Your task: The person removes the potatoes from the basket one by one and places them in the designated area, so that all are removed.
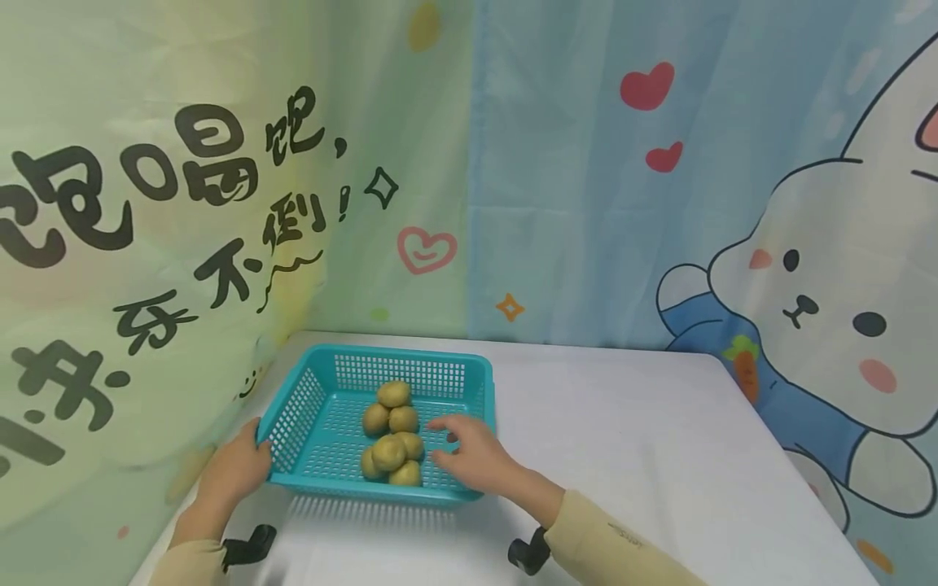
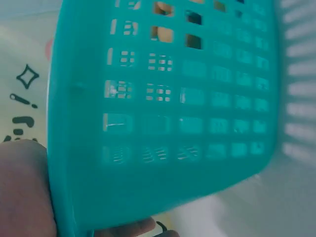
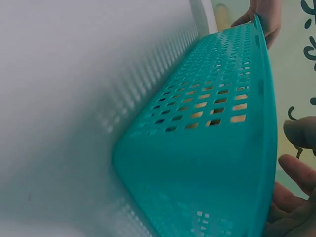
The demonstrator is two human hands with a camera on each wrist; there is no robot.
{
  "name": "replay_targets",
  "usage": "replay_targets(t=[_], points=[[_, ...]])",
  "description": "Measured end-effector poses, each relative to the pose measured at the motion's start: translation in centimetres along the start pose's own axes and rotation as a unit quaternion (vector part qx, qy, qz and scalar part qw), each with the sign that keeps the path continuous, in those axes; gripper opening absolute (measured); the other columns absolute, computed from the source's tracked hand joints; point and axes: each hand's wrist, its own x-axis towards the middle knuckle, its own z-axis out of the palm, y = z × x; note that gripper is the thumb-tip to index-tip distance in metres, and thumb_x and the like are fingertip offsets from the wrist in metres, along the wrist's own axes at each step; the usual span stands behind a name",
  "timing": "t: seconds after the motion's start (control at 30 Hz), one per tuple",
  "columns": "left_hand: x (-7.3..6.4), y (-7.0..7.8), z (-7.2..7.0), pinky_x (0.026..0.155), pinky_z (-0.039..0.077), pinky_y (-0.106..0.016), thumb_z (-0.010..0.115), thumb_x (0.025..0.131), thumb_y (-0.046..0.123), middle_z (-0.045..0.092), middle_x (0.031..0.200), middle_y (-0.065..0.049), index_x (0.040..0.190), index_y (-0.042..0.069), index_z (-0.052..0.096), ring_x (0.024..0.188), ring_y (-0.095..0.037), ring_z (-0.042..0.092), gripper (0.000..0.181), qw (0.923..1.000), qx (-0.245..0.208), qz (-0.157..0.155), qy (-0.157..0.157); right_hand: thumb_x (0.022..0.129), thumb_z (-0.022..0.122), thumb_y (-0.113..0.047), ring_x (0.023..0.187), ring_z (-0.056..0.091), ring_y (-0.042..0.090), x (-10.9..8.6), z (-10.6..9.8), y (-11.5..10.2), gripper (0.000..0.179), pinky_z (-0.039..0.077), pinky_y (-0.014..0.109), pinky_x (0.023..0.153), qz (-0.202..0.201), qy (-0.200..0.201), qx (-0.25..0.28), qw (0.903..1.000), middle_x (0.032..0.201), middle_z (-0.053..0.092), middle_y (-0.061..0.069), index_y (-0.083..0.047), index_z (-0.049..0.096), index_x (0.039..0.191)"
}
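Note:
A turquoise plastic basket (image 1: 381, 488) with slotted walls stands on the white table, holding several yellow-brown potatoes (image 1: 389, 452) in two loose groups near its middle. My left hand (image 1: 245, 457) grips the basket's left rim near the front corner. In the left wrist view that hand (image 2: 24, 190) shows at the rim, with fingertips under it. Over the right side of the basket reaches my right hand (image 1: 472, 456), thumb and fingers apart, pointing toward the potatoes and holding nothing. The right wrist view shows this hand (image 3: 296, 197) beyond the rim.
White tabletop (image 1: 623, 456) extends to the right of the basket. Behind and to the left hangs a printed curtain (image 1: 542, 163) with hearts, lettering and a cartoon rabbit. Black straps (image 1: 249, 545) show at the wrists.

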Motion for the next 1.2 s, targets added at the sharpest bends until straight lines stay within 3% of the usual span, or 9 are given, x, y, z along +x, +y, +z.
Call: replay_targets(t=[0.13, 0.3, 0.43, 0.67, 0.83, 1.03, 1.2], points=[[1.2, 0.1, -0.2, 0.086, 0.044, -0.059, 0.039, 0.101, 0.019, 0.043, 0.132, -0.043, 0.141, -0.019, 0.026, 0.108, -0.049, 0.054, 0.057, 1.0, -0.008, 0.002, -0.002, 0.089, 0.069, -0.018, 0.108, 0.062, 0.029, 1.2, 0.7, -0.6, 0.039, 0.05, 0.033, 0.082, 0.001, -0.011, -0.016, 0.9998, 0.129, 0.063, 0.005, -0.01, 0.063, 0.127], [1.9, 0.2, 0.1, 0.072, 0.049, -0.051, 0.049, 0.099, 0.026, 0.052, 0.121, -0.041, 0.138, -0.018, 0.032, 0.088, -0.038, 0.06, 0.062, 0.9996, -0.015, -0.008, 0.023, 0.086, 0.069, -0.014, 0.103, 0.062, 0.022, 2.8, 1.9, -1.4, 0.042, 0.05, 0.028, 0.078, 0.004, -0.02, -0.01, 0.9997, 0.126, 0.065, 0.004, -0.008, 0.064, 0.127], [1.9, 0.2, 0.5, 0.071, 0.049, -0.051, 0.053, 0.098, 0.028, 0.053, 0.12, -0.04, 0.139, -0.017, 0.033, 0.089, -0.039, 0.061, 0.064, 0.9985, -0.026, -0.019, 0.044, 0.083, 0.07, -0.01, 0.101, 0.062, 0.022, 3.6, 2.5, -2.2, 0.043, 0.05, 0.026, 0.075, 0.014, -0.019, 0.003, 0.9997, 0.123, 0.066, 0.007, -0.007, 0.064, 0.126], [2.0, 1.0, 0.6, 0.073, 0.048, -0.053, 0.054, 0.097, 0.026, 0.054, 0.119, -0.04, 0.138, -0.016, 0.034, 0.091, -0.041, 0.06, 0.062, 0.9973, -0.033, -0.025, 0.061, 0.081, 0.072, -0.007, 0.12, 0.056, 0.023, 4.7, 3.8, -2.7, 0.045, 0.046, 0.037, 0.096, 0.045, 0.006, 0.011, 0.9989, 0.126, 0.065, 0.002, -0.007, 0.064, 0.125], [1.9, 1.1, 1.1, 0.072, 0.048, -0.052, 0.055, 0.097, 0.025, 0.056, 0.117, -0.038, 0.137, -0.016, 0.036, 0.089, -0.039, 0.06, 0.06, 0.997, -0.042, -0.022, 0.06, 0.078, 0.076, -0.009, 0.122, 0.055, 0.026, 5.4, 4.7, -2.0, 0.051, 0.043, 0.041, 0.101, 0.078, -0.002, 0.045, 0.9959, 0.128, 0.064, 0.006, -0.007, 0.061, 0.127], [1.8, 0.6, 1.6, 0.072, 0.048, -0.052, 0.054, 0.097, 0.026, 0.056, 0.117, -0.037, 0.138, -0.015, 0.035, 0.089, -0.038, 0.061, 0.061, 0.9974, -0.046, -0.027, 0.048, 0.075, 0.079, -0.011, 0.119, 0.056, 0.026, 5.5, 5.6, -0.8, 0.05, 0.042, 0.043, 0.101, 0.093, -0.002, 0.079, 0.9925, 0.123, 0.065, 0.005, -0.009, 0.065, 0.123], [1.7, 0.2, 1.5, 0.071, 0.048, -0.05, 0.053, 0.098, 0.026, 0.055, 0.118, -0.038, 0.139, -0.015, 0.034, 0.088, -0.037, 0.06, 0.061, 0.9974, -0.043, -0.033, 0.047, 0.074, 0.081, -0.014, 0.107, 0.057, 0.018, 5.7, 6.4, -0.5, 0.045, 0.046, 0.035, 0.09, 0.065, -0.012, 0.053, 0.9964, 0.116, 0.067, -0.001, -0.014, 0.069, 0.117]])
